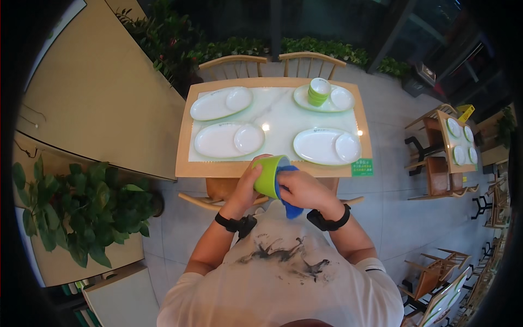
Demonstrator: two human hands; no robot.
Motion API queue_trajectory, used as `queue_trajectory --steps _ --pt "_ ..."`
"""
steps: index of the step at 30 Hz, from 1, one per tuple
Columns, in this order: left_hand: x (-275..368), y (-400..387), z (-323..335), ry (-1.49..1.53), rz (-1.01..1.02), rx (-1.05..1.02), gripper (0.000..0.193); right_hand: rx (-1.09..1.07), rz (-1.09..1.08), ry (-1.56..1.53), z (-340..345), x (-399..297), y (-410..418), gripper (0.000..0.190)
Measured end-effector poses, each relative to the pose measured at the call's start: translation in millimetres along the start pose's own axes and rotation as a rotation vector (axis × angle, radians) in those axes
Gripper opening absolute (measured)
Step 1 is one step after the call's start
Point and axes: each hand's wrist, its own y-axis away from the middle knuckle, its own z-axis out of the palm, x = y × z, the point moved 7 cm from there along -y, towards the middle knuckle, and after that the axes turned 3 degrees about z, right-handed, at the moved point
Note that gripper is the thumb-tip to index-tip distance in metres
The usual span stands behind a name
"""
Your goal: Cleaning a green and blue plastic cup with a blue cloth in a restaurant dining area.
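Note:
In my left hand (244,184) is a lime-green bowl (266,176), tipped so that its mouth faces right. My right hand (307,190) grips a blue cloth (293,210) and has its fingers inside the bowl's mouth, where the fingertips are hidden. Both hands are just in front of the near edge of a wooden table (261,168) with a white marbled top. Two oval divided plates lie on its left, a far one (208,105) and a near one (214,141). Two more lie on the right, near (314,146) and far (301,97). A stack of green bowls (318,96) stands on the far right plate.
A green sign (362,167) with writing is at the table's near right corner. A chair (222,192) stands at the near side, two wooden chairs (312,59) at the far side. Leafy potted plants (92,204) are on the left. Another set table (451,143) is to the right.

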Motion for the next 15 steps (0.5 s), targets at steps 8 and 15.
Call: queue_trajectory --steps 8,15 --pt "2 11 -4 0.133 -0.423 0.015 0.072 0.328 -0.180 0.487 -9 -24 -3 0.030" --pt "20 7 -12 -0.357 0.034 0.151 0.050 0.028 0.130 -0.104 12 14 -17 0.026"
